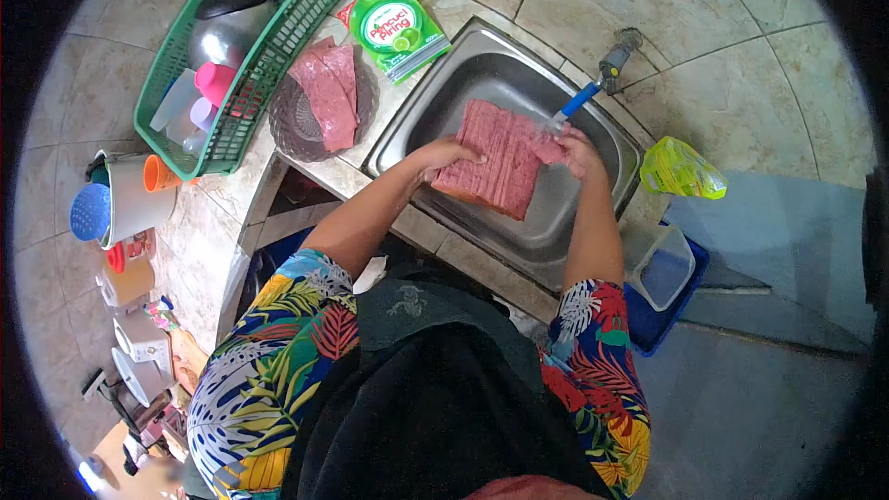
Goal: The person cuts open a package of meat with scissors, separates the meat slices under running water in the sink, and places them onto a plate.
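My left hand (pixel 443 159) grips the left edge of a pink-red rectangular block with a ribbed, streaked surface (pixel 495 157), its thumb on top. The block is tilted over the steel sink (pixel 444 65); I cannot tell what it is made of. At its upper right corner, my right hand (pixel 582 153) is closed around a pink part, just below the tap's blue hose (pixel 576 104). Whether that part is separate from the block is unclear. Water seems to run from the hose there. Flat pink pieces (pixel 329 93) lie across a patterned glass bowl (pixel 289 116) left of the sink.
A green basket (pixel 269 65) with a pot and cups stands at upper left. Beside the sink are a green dish soap pouch (pixel 394 30) and a yellow-green packet (pixel 683 168). A clear plastic container (pixel 663 268) sits in a blue tray (pixel 699 268) at right.
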The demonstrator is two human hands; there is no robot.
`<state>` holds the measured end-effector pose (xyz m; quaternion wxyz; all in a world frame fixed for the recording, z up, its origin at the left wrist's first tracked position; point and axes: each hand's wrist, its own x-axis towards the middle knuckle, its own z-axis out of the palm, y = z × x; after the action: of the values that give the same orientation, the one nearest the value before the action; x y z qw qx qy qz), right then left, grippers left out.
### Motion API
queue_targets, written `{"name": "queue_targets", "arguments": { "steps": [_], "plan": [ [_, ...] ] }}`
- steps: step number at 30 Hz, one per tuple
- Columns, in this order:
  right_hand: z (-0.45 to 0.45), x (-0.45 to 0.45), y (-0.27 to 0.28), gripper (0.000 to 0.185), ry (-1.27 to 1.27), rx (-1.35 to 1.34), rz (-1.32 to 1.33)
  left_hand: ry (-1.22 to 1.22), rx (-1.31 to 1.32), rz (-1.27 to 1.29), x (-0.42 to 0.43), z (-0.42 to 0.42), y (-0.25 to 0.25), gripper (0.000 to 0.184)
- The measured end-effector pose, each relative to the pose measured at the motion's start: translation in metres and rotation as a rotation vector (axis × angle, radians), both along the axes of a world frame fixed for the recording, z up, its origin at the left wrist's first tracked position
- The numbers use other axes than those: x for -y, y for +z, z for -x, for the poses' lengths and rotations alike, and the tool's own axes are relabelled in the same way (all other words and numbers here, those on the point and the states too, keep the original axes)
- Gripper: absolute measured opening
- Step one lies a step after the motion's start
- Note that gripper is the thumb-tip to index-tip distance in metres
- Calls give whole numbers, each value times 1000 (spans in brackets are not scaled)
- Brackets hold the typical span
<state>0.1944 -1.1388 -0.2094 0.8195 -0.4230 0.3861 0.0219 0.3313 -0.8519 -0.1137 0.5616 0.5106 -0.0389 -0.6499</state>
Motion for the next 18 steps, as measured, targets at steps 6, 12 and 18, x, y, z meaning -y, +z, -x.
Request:
{"name": "queue_targets", "arguments": {
  "steps": [6, 12, 18],
  "plan": [
    [-1, 8, 37, 55, -125, 79, 128, 11, 7, -52, 1, 0, -1, 42],
    [-10, -5, 84, 50, 80, -7, 443, 27, -44, -27, 3, 0, -19, 40],
    [-16, -8, 84, 43, 10, 294, 592, 58, -87, -75, 9, -3, -31, 38]
  ]
}}
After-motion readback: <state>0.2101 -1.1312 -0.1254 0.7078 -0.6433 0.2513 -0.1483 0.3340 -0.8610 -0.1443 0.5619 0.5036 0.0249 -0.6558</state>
